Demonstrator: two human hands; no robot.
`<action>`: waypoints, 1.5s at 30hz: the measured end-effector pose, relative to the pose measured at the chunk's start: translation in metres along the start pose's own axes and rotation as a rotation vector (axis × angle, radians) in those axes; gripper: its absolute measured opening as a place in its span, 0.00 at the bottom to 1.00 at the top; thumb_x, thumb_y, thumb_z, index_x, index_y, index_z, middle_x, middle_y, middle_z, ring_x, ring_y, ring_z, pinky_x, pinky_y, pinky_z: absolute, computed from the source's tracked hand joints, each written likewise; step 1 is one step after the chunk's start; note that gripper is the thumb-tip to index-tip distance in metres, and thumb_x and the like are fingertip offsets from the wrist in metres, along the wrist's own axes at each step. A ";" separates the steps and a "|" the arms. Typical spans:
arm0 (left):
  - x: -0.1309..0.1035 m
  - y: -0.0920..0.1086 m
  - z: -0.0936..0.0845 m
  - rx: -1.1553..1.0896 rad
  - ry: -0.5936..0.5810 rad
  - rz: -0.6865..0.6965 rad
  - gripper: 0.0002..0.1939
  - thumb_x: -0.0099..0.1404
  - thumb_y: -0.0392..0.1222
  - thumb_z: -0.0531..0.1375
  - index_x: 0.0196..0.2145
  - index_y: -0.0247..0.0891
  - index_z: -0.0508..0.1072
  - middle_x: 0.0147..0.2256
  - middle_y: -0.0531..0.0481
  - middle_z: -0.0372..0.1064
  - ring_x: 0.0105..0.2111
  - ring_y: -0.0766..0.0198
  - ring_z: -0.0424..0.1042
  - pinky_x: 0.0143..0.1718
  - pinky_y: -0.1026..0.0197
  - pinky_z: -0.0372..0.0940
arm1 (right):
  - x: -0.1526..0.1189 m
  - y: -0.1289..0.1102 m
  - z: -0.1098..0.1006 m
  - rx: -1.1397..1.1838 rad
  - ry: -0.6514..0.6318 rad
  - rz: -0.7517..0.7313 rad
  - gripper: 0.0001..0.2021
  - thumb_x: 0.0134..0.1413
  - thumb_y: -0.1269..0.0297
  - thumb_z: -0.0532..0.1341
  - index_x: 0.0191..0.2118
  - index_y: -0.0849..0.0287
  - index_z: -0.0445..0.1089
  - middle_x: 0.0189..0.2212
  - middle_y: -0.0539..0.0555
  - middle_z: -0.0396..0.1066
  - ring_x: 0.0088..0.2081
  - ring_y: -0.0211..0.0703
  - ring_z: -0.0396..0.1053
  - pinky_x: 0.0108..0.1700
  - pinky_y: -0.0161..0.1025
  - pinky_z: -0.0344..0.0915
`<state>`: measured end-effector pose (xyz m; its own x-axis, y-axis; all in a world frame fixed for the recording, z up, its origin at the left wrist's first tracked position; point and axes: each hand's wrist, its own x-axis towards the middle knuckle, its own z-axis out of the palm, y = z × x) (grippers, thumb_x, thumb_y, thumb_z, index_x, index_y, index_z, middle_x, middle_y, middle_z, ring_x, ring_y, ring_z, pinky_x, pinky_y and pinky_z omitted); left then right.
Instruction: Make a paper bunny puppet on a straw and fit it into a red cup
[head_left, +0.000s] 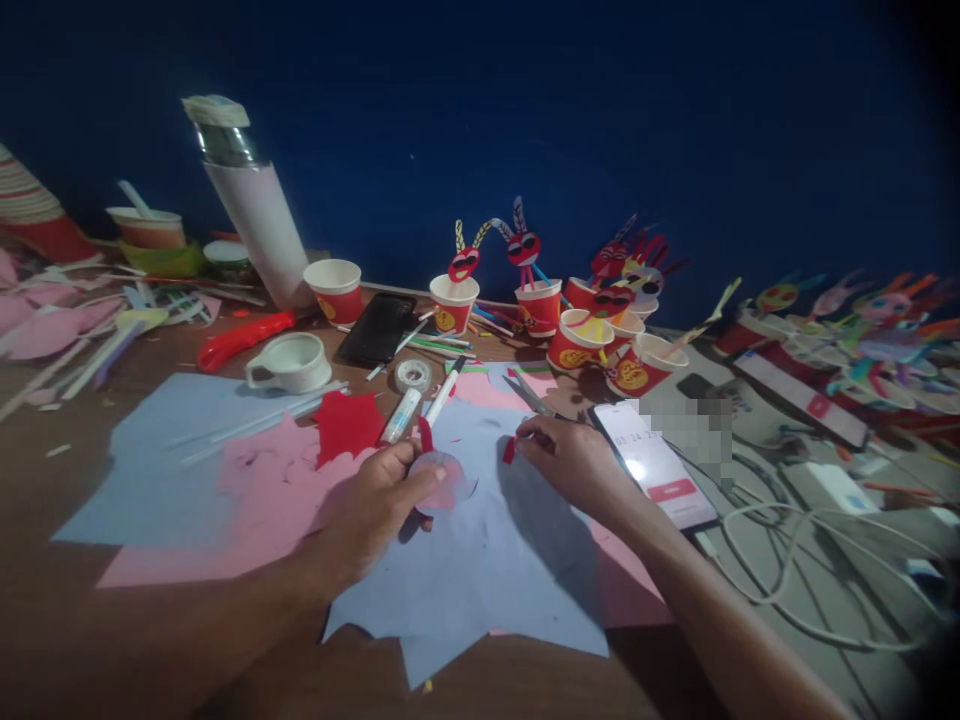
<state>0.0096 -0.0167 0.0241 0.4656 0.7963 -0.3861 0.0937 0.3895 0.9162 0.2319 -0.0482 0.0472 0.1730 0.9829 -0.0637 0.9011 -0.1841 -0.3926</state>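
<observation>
Pinched between the thumb and fingers of my left hand (388,490) is a round pink paper piece (442,482). A short red strip (425,436) sticks up at its top edge; whether it is glued on I cannot tell. My right hand (559,448) has a small red paper strip (510,450) at its closed fingertips. Both hands are above a blue paper sheet (480,580) with jagged edges. Just beyond them lie a glue stick (402,415), a white marker (445,392), a roll of tape (412,376) and scissors (531,397).
Red paper cups (538,308) holding paper figures stand at the back. A white flask (255,210), a white mug (291,364) and red paper (349,428) are to the left. On the right lie a lit phone (656,465) and looped cables (787,590).
</observation>
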 end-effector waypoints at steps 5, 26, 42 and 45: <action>-0.001 0.003 0.001 -0.004 -0.002 0.014 0.13 0.58 0.49 0.60 0.34 0.36 0.66 0.21 0.57 0.64 0.17 0.73 0.62 0.16 0.71 0.52 | -0.004 -0.002 0.010 -0.148 0.009 -0.054 0.15 0.54 0.65 0.55 0.47 0.57 0.71 0.36 0.56 0.76 0.37 0.48 0.72 0.35 0.39 0.60; -0.004 0.008 0.004 -0.016 0.012 -0.016 0.10 0.57 0.44 0.59 0.34 0.35 0.68 0.21 0.55 0.65 0.15 0.72 0.62 0.14 0.70 0.56 | -0.005 0.009 0.007 0.512 -0.078 -0.104 0.04 0.52 0.63 0.58 0.30 0.57 0.64 0.28 0.50 0.71 0.28 0.38 0.67 0.30 0.35 0.60; -0.005 0.001 0.004 -0.031 -0.060 0.028 0.14 0.59 0.45 0.60 0.42 0.38 0.69 0.29 0.53 0.67 0.21 0.70 0.64 0.17 0.70 0.61 | -0.010 -0.047 0.021 1.034 -0.103 -0.076 0.04 0.49 0.66 0.60 0.32 0.58 0.65 0.25 0.48 0.69 0.28 0.36 0.68 0.31 0.34 0.63; -0.006 -0.001 0.003 -0.026 -0.070 0.041 0.13 0.60 0.46 0.59 0.41 0.39 0.70 0.28 0.53 0.66 0.23 0.70 0.65 0.18 0.70 0.61 | -0.013 -0.050 0.023 1.024 -0.095 -0.054 0.04 0.49 0.66 0.60 0.32 0.58 0.64 0.24 0.48 0.68 0.27 0.35 0.67 0.29 0.33 0.62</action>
<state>0.0091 -0.0230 0.0253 0.5294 0.7779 -0.3387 0.0503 0.3697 0.9278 0.1755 -0.0512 0.0462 0.0704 0.9945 -0.0775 0.1280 -0.0860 -0.9880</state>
